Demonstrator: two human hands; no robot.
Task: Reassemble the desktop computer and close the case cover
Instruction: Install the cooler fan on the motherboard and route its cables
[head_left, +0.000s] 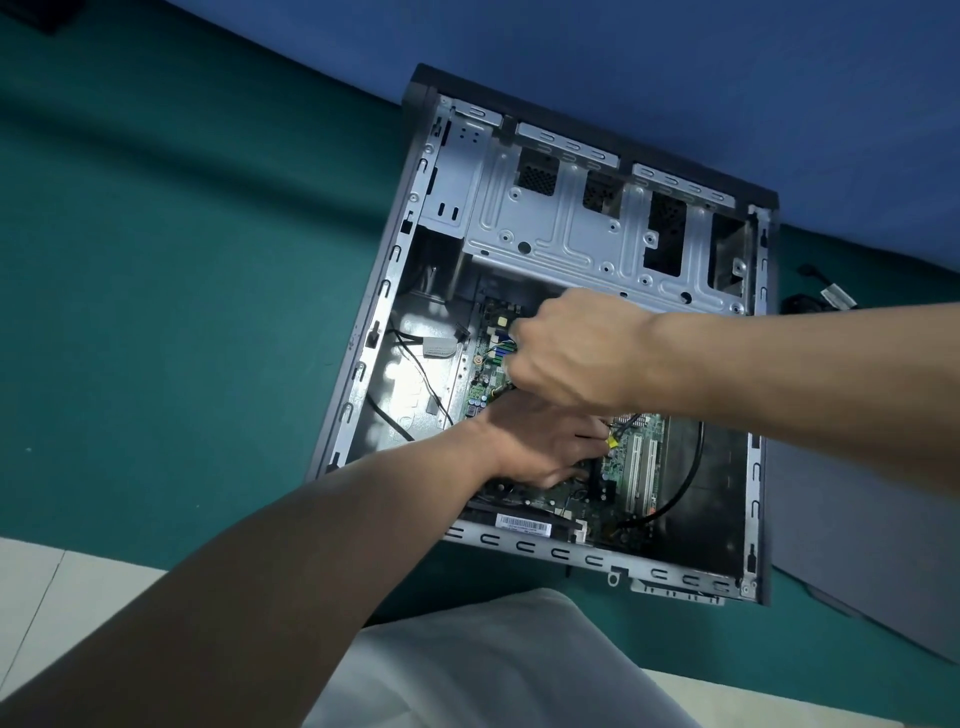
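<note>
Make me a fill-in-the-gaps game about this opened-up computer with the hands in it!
1. The flat circuit board inside the open grey metal computer case is coloured ____.
2. Counting the left hand and the right hand, the hands reaching into the case number ____.
3. The thin cable that loops beside the long white slots is coloured ____.
Missing words: green; two; black.

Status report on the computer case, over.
Left hand flat on the motherboard. Right hand curled at the wires, grip hidden. Case open, uncovered. Black cable loops across the board.
</note>
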